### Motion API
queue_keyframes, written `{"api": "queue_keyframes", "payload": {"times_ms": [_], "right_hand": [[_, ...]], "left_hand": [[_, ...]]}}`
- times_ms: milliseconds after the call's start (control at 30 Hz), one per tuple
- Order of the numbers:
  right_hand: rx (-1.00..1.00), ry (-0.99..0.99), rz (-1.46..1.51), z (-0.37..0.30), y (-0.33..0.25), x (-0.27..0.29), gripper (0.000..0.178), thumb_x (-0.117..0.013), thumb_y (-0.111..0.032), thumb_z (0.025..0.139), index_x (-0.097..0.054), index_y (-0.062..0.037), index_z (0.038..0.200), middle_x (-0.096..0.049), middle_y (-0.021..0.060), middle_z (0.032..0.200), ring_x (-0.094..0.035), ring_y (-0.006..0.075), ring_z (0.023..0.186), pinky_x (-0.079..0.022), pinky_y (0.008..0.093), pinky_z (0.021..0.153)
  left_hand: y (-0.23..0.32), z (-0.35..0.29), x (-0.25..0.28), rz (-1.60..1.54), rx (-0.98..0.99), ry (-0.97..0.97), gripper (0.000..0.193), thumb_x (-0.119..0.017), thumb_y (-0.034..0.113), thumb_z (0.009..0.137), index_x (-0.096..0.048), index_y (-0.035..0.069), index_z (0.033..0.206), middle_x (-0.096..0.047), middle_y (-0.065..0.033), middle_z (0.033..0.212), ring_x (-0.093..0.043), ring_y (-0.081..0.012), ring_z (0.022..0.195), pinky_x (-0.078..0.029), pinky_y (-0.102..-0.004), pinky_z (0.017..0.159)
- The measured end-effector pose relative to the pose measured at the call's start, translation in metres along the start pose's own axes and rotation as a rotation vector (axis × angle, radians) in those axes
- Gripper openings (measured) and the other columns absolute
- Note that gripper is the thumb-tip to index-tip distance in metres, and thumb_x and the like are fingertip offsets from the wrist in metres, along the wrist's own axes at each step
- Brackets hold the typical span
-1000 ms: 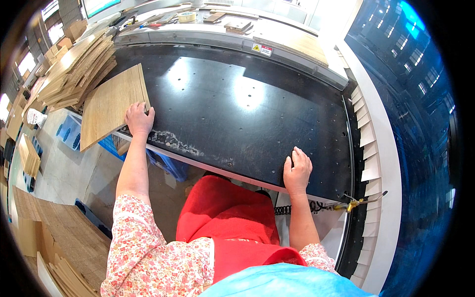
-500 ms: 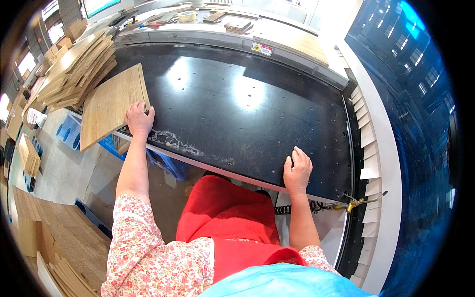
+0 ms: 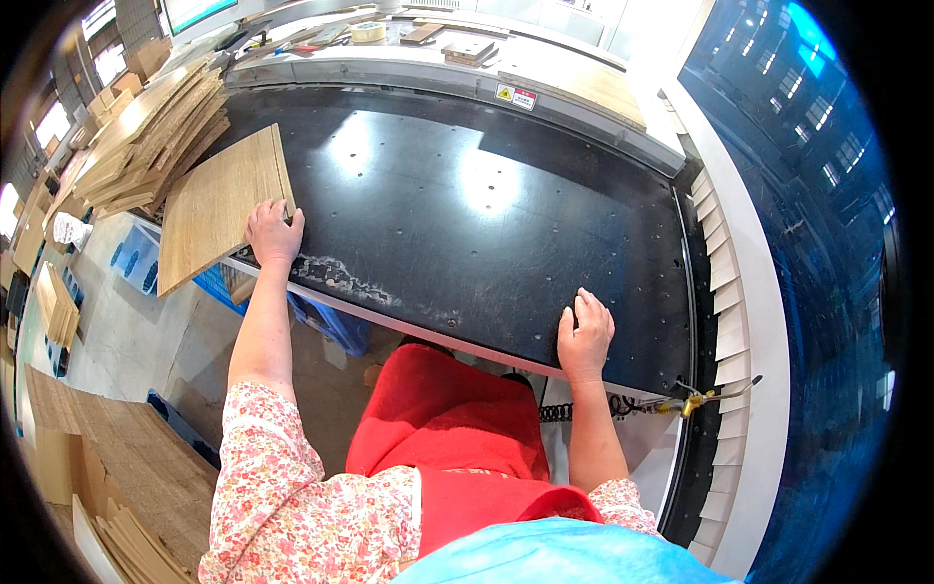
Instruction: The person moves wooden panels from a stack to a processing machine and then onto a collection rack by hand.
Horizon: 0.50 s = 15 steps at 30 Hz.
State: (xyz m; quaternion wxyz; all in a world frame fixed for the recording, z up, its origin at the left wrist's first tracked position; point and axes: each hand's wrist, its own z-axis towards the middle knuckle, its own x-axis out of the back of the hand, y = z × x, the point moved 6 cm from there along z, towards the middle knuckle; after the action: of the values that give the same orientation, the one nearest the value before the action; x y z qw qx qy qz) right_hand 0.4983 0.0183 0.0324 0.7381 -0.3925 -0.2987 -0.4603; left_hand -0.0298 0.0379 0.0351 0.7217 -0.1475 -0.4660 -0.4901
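My left hand (image 3: 274,234) is at the near right edge of a light wood-grain board (image 3: 216,209), its fingers bent over the edge and the thumb along the side. The board lies at an angle on the left end of a black worktable (image 3: 438,258), overhanging the front edge. A groove runs along its right side. Farther right, my right hand (image 3: 586,336) rests on the black surface close to the front edge, with loosely bent fingers, the thumb a little apart and nothing visible in it.
A tall stack of boards (image 3: 146,146) stands at the left. Behind the worktable, a ledge holds a tape roll (image 3: 368,32), small wood pieces (image 3: 469,49) and tools. At the right are a yellow air gun (image 3: 693,403) with a coiled black hose, white strip flaps (image 3: 728,336) and a blue panel (image 3: 808,243).
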Motion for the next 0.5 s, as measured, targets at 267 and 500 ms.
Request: {"api": "queue_keyframes", "payload": {"times_ms": [267, 500], "right_hand": [[0.0, 0.005, -0.001, -0.0004, -0.0011, 0.001, 0.03, -0.056, -0.018, 0.085, -0.062, 0.0007, 0.107, -0.057, 0.01, 0.122, -0.048, 0.0249, 0.119, -0.029, 0.0425, 0.105], [-0.006, 0.003, 0.0, -0.0004, 0.0002, -0.0002, 0.03, -0.057, -0.018, 0.085, -0.062, 0.0002, 0.107, -0.057, 0.0098, 0.122, -0.048, 0.0249, 0.119, -0.029, 0.0427, 0.106]], "left_hand": [[0.0016, -0.0005, 0.0022, -0.014, 0.009, -0.016, 0.04, -0.061, 0.039, 0.079, -0.064, 0.013, 0.11, -0.053, -0.0059, 0.125, -0.043, -0.0246, 0.121, -0.03, -0.0419, 0.105], [0.0018, -0.0004, 0.0022, 0.004, 0.012, -0.018, 0.041, -0.06, 0.04, 0.08, -0.064, 0.014, 0.111, -0.053, -0.0064, 0.125, -0.043, -0.025, 0.122, -0.03, -0.0425, 0.105]]}}
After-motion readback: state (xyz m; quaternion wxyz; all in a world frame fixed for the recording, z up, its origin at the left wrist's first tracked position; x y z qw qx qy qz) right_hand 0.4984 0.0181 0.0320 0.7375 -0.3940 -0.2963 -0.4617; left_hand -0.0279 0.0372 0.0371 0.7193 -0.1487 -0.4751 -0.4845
